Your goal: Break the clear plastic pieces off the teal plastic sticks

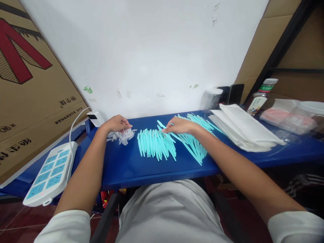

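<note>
My left hand (117, 124) reaches over a small pile of clear plastic caps (123, 137). Its fingers are pinched together at the pile's upper edge; whether a cap is between them cannot be made out. Slim teal eyebrow razors (154, 145) lie side by side in a row at the middle of the blue table. My right hand (179, 125) is closed on a teal eyebrow razor (172, 124), above the row's right end, its fingers covering much of it. Beneath and beyond the right wrist, more teal razors (196, 146) spread in a looser heap.
White packets (243, 126) are stacked to the right on the blue table (121, 172). Behind them stand a clear jar (211, 99), phones (235, 94) and a bottle (260, 96). At left are a power strip (50, 172), a white charger (96, 118) and a large carton (32, 84).
</note>
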The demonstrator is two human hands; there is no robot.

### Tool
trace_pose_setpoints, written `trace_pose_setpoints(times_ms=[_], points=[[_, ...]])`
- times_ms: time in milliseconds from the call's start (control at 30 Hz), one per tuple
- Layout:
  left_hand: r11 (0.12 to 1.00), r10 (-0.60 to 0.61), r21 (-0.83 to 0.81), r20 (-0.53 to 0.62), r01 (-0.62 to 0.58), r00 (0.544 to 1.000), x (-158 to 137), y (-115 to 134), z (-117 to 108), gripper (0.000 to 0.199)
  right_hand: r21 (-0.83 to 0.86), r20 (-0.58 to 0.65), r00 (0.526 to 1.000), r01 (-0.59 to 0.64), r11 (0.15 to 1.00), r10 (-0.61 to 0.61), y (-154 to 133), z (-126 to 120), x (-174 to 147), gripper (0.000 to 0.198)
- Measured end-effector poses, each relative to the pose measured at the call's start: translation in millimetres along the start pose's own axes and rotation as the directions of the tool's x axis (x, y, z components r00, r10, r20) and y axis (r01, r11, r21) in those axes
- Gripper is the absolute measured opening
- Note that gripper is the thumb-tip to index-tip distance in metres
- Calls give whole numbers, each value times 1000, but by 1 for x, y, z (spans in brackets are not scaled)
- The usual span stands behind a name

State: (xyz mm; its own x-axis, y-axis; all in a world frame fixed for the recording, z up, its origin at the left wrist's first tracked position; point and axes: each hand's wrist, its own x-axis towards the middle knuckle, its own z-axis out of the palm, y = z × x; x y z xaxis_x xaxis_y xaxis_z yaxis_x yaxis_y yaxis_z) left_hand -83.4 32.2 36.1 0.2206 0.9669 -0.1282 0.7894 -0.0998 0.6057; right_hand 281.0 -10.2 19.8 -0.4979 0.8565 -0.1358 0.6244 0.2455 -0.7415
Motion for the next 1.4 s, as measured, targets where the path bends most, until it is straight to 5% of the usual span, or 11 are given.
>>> trace_pose_setpoints(times_ms=[533, 1067, 1167, 1267, 1400], points=[[997, 15, 76, -55, -11, 998, 6, -6, 5, 39, -134, 148, 989, 31, 990, -11, 1, 7, -2, 43], [995, 1, 102, -43, 4, 999, 11, -17, 2, 41, -170, 160, 987, 26, 985, 2, 3, 8, -1, 59], [989, 35, 144, -121, -18, 992, 8, -10, 3, 41, -72, 94, 993, 72, 995, -65, 4, 7, 0, 62], [985, 170, 70, -251, -157, 953, 3, 11, 14, 42, 202, 79, 985, 134, 970, -152, 1, 7, 0, 61], [901, 291, -272, -202, -339, 935, -11, 57, 55, 47, 597, 19, 957, 222, 771, -290, -9, 9, -3, 53]])
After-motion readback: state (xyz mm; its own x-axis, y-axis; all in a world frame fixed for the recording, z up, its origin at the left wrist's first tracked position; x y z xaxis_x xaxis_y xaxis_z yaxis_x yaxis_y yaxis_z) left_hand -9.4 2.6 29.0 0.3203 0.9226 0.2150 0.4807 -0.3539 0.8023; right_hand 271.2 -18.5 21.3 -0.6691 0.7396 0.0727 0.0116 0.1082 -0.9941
